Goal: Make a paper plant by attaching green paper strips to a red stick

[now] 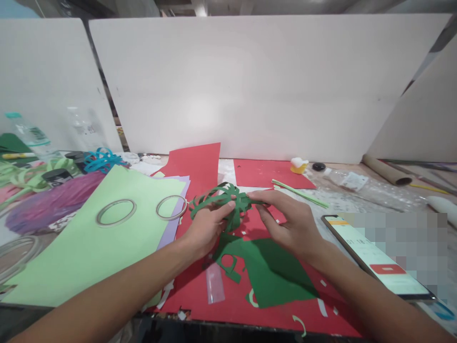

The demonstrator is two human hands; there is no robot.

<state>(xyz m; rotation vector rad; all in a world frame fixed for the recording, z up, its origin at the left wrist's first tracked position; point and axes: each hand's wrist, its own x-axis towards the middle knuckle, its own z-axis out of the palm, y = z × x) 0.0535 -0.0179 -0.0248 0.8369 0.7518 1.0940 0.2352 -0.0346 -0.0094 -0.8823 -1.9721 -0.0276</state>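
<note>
Looped strips of dark green paper form a paper flower [233, 220] in front of me, held above the red paper sheet [193, 286]. My left hand [207, 226] is closed on it from the left, thumb on top near its centre. From the right, my right hand [287, 216] pinches a thin green piece that juts out of the flower between thumb and index finger. Below both hands lies a cut green paper sheet [278, 271] with curled scraps around it. A clear plastic strip [214, 283] rests on the red sheet.
Light green sheets [89, 257] with two tape rolls [116, 212] lie at left, beside a purple plastic bag [57, 200]. A phone [378, 257] lies at right. Behind stand a yellow glue bottle [299, 166], a cardboard tube [387, 170] and a white panel [250, 85].
</note>
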